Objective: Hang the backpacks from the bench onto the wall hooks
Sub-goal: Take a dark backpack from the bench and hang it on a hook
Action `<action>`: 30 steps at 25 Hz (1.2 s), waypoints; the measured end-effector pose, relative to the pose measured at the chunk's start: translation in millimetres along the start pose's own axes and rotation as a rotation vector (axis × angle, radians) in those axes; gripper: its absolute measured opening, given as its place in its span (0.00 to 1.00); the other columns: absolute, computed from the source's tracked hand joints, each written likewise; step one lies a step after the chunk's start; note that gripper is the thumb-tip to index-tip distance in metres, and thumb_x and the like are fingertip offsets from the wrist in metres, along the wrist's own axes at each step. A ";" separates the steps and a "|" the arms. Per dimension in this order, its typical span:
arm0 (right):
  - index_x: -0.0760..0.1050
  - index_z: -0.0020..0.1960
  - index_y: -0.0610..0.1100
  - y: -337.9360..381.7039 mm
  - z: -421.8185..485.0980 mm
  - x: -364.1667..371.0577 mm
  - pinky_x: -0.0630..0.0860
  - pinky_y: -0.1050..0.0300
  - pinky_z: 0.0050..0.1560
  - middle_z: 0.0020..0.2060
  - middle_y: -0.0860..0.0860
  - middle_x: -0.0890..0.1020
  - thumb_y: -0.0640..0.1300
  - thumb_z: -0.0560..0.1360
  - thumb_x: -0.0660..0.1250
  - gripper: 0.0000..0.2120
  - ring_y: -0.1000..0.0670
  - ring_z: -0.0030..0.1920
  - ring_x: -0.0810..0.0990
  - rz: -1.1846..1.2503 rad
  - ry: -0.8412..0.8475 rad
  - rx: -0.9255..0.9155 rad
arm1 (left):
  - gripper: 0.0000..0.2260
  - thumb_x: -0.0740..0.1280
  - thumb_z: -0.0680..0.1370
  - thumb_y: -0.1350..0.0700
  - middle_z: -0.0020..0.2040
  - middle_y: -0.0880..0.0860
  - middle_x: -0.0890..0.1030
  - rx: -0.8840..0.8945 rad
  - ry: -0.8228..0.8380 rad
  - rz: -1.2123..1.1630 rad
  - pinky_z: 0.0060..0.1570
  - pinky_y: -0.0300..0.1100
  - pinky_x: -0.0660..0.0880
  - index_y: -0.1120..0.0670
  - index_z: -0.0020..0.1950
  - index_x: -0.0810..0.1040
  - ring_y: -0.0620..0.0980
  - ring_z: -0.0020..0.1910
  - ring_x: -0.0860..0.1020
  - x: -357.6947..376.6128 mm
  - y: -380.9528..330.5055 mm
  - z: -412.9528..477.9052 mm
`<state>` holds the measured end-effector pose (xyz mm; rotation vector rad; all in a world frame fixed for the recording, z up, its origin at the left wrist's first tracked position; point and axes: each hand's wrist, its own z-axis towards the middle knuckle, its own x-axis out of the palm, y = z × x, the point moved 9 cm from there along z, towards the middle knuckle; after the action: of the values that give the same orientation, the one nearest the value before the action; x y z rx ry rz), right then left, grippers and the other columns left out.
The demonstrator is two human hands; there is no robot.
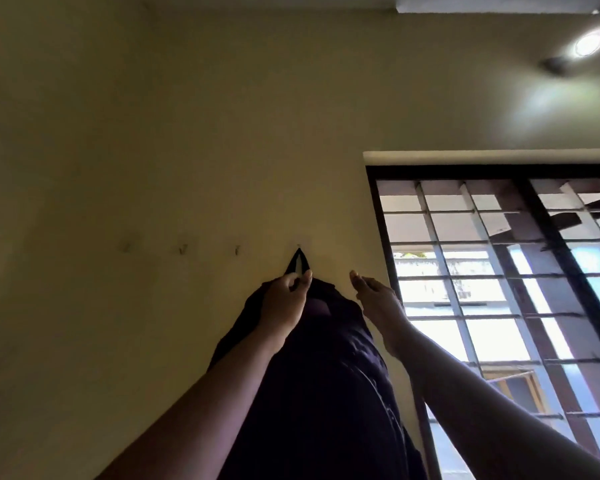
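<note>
A dark backpack (329, 368) hangs against the cream wall, seen from below. Its top loop (298, 259) is stretched up over a small wall hook (298, 246). My left hand (284, 299) pinches the base of that loop at the top of the backpack. My right hand (374, 299) is raised just to the right of the backpack's top, fingers extended and holding nothing; I cannot tell whether it touches the fabric. Three more small hooks (182, 249) stand bare in a row to the left on the wall.
A dark-framed window with a metal grille (499, 289) fills the right side, close to the backpack's right edge. A ceiling lamp (587, 45) shines at the top right. Bare wall (118, 150) stretches left and above.
</note>
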<state>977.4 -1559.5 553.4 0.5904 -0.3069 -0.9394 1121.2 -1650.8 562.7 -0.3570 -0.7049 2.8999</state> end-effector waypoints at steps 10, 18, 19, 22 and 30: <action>0.68 0.68 0.42 14.5 -215.8 -87.3 0.67 0.43 0.69 0.68 0.42 0.72 0.57 0.78 0.55 0.26 0.42 0.68 0.70 0.027 0.136 0.306 | 0.28 0.53 0.78 0.39 0.73 0.54 0.67 -0.427 0.084 -0.362 0.67 0.44 0.61 0.54 0.73 0.63 0.51 0.72 0.65 23.7 -18.0 -241.1; 0.62 0.72 0.43 34.6 -394.9 -149.5 0.63 0.46 0.69 0.73 0.42 0.66 0.55 0.79 0.53 0.26 0.43 0.73 0.64 0.079 0.041 0.495 | 0.28 0.54 0.78 0.41 0.74 0.56 0.66 -0.683 0.170 -0.595 0.70 0.47 0.58 0.56 0.73 0.63 0.53 0.73 0.64 27.9 -45.6 -399.7; 0.60 0.73 0.43 36.6 -412.9 -154.7 0.62 0.46 0.70 0.73 0.43 0.64 0.55 0.79 0.52 0.26 0.43 0.73 0.62 0.083 0.030 0.520 | 0.28 0.53 0.78 0.41 0.74 0.56 0.66 -0.704 0.194 -0.622 0.71 0.48 0.57 0.57 0.73 0.63 0.54 0.73 0.63 28.3 -50.9 -415.2; 0.59 0.74 0.43 45.6 -473.7 -180.7 0.63 0.45 0.69 0.74 0.43 0.63 0.56 0.79 0.52 0.27 0.43 0.74 0.61 0.057 -0.058 0.633 | 0.28 0.54 0.78 0.41 0.74 0.55 0.65 -0.759 0.284 -0.665 0.71 0.48 0.56 0.56 0.73 0.63 0.53 0.73 0.63 28.2 -73.3 -470.3; 0.60 0.73 0.47 70.3 -653.8 -281.1 0.63 0.42 0.68 0.72 0.43 0.66 0.61 0.77 0.53 0.29 0.43 0.71 0.66 -0.030 -0.308 0.862 | 0.27 0.56 0.78 0.41 0.73 0.54 0.67 -0.948 0.534 -0.707 0.70 0.49 0.58 0.56 0.72 0.65 0.53 0.72 0.64 48.9 -133.1 -637.6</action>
<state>1187.1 -1073.7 72.4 1.2376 -1.0064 -0.9051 1249.9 -1247.4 65.3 -0.7327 -1.6201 1.5650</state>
